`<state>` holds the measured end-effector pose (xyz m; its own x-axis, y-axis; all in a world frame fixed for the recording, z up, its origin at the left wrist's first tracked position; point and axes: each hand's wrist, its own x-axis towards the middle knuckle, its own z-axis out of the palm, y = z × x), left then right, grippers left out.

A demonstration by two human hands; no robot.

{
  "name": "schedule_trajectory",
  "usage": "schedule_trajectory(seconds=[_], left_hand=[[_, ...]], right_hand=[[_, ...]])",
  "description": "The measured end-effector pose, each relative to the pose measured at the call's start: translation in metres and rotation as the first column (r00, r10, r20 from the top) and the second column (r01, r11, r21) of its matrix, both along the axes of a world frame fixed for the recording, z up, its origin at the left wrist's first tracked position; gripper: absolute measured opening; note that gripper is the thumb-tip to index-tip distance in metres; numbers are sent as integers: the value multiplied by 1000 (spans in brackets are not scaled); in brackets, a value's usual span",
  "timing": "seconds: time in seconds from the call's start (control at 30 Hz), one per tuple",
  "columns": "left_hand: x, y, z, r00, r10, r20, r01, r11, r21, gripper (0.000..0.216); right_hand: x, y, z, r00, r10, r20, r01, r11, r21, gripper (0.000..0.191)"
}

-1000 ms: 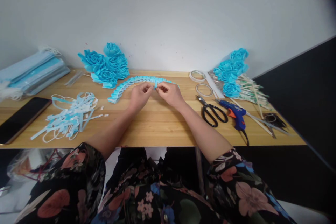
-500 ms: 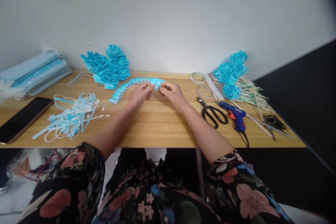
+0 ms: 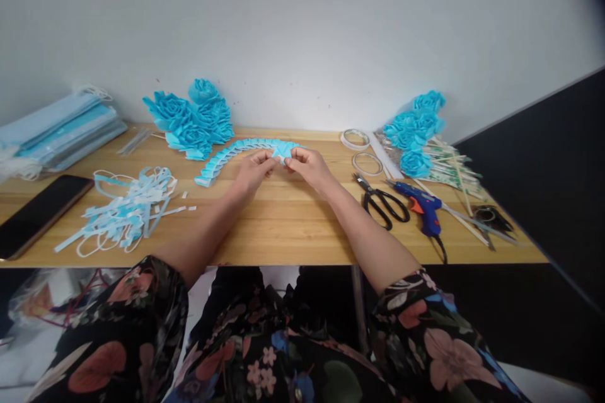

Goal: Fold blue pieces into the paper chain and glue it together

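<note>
A long pleated strip of light blue fabric (image 3: 231, 150) curves across the table, folded into many small points. At its right end, my left hand (image 3: 256, 169) pinches the lower left of a fold between thumb and fingers. My right hand (image 3: 307, 167) grips the same end from the right, its thumb close to the left thumb. Between both hands the blue folded piece shows a pale lower edge. Bunches of blue fabric roses stand behind the strip, one bunch (image 3: 193, 116) at the left and another (image 3: 416, 132) at the right.
Left are stacked face masks (image 3: 66, 135), a phone (image 3: 42, 211) and a heap of cut strips and ear loops (image 3: 130, 211). Right lie tape rolls (image 3: 355, 139), scissors (image 3: 380, 198), a blue glue gun (image 3: 423, 204) and a bundle of thin sticks (image 3: 454, 173). A wall rises behind the table.
The folded end between my hands has turned slightly, so more of its blue face shows. Both thumbs have shifted a little lower. The other things stay where they lay.
</note>
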<state>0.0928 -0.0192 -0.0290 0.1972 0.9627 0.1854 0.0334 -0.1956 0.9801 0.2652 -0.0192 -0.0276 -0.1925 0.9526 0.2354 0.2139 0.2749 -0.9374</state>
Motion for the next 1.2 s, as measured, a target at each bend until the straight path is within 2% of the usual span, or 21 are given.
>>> schedule_trajectory(seconds=[0.13, 0.33, 0.6, 0.67, 0.73, 0.83, 0.93, 1.03, 1.2], left_hand=[[-1, 3, -2, 999, -9, 36, 9, 1000, 8, 31], [-5, 7, 1, 998, 37, 48, -36, 999, -23, 25], [-7, 5, 0, 1000, 7, -4, -7, 1000, 20, 29], [-7, 6, 0, 997, 54, 48, -55, 998, 13, 24], [-6, 5, 2, 984, 150, 91, -154, 987, 37, 19], [-4, 1, 5, 967, 256, 10, -254, 953, 164, 18], [0, -4, 6, 960, 245, -135, -202, 941, 271, 17], [1, -4, 3, 949, 226, -221, -154, 942, 299, 13], [-1, 1, -1, 929, 246, -277, -158, 940, 303, 16]], right_hand=[[0, -2, 6, 1000, 2, 10, -2, 1000, -17, 23], [4, -6, 12, 991, 99, -94, -107, 991, -80, 21], [3, -4, 8, 998, 56, -24, -57, 998, -27, 25], [3, -3, 7, 999, 31, -18, -31, 999, -13, 24], [2, -3, 7, 1000, -8, -1, 8, 1000, -4, 22], [2, -2, 5, 998, -60, 36, 59, 998, 25, 20], [2, -1, 3, 996, -65, 58, 61, 996, 66, 21], [1, -1, 1, 996, -59, 71, 53, 994, 93, 21], [-1, -3, 4, 993, -73, 88, 63, 992, 111, 19]])
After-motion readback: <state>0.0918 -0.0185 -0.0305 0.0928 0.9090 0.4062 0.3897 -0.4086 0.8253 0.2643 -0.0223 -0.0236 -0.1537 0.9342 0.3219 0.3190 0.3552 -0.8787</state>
